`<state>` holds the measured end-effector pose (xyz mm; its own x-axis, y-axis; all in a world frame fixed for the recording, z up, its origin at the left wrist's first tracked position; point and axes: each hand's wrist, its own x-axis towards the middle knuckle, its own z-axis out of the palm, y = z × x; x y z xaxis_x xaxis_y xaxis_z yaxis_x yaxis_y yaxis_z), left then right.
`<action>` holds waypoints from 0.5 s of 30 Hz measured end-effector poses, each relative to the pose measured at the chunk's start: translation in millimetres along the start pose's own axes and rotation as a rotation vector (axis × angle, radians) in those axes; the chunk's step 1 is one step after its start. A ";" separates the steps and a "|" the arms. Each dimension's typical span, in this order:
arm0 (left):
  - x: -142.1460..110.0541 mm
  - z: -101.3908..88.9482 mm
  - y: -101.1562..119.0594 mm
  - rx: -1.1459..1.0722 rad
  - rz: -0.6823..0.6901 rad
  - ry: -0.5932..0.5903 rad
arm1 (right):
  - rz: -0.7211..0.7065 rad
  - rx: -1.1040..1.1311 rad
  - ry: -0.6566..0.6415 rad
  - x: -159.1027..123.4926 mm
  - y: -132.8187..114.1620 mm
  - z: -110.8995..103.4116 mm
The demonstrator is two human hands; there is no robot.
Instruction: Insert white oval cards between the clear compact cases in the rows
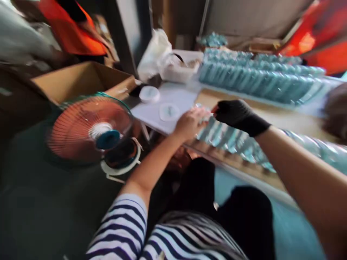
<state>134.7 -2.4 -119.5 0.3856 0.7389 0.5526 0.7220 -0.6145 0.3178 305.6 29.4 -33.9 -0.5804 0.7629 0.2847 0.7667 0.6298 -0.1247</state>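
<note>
My left hand (190,122) is bare and curls over a small clear-wrapped packet (203,112) at the near edge of the worktable (282,117). My right hand (235,113), in a black mesh glove, pinches the same packet from the right. Just below both hands runs a row of teal-and-clear packets (230,139) along the table's front edge. The picture is smeared by motion, so the fingers' exact grip is hard to read.
Rows of teal packets (260,77) fill the far side of the table. A white bowl (177,70), a white plastic bag (155,52) and two round white lids (149,94) sit at its left end. An orange fan (93,130) and open cardboard box (81,79) stand left.
</note>
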 end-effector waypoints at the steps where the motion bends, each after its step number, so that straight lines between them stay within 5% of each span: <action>1: 1.3 1.1 -3.4 -0.019 -0.001 -0.008 | 0.083 -0.041 -0.024 -23.9 -8.9 9.1; 6: 3.6 1.8 -16.4 -0.076 -0.046 -0.025 | 0.268 -0.203 -0.227 -94.1 -78.2 77.3; 8: 0.8 -6.5 -10.9 -0.047 -0.047 -0.036 | 0.288 -0.186 -0.309 -110.9 -90.6 88.9; 11: -0.9 -17.4 7.8 0.039 -0.041 -0.042 | 0.284 -0.150 -0.155 -120.5 -71.5 64.5; 13: 2.5 -17.9 23.3 0.078 0.001 -0.045 | 0.374 -0.207 0.037 -109.9 -38.2 28.5; 15: 9.3 -12.1 37.6 0.089 0.074 -0.059 | 0.490 -0.286 0.058 -85.3 1.3 -7.0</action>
<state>158.5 -22.0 -93.0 0.4707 0.7092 0.5249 0.7375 -0.6428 0.2071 358.1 -35.9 -51.8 -0.1283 0.9416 0.3113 0.9910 0.1335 0.0048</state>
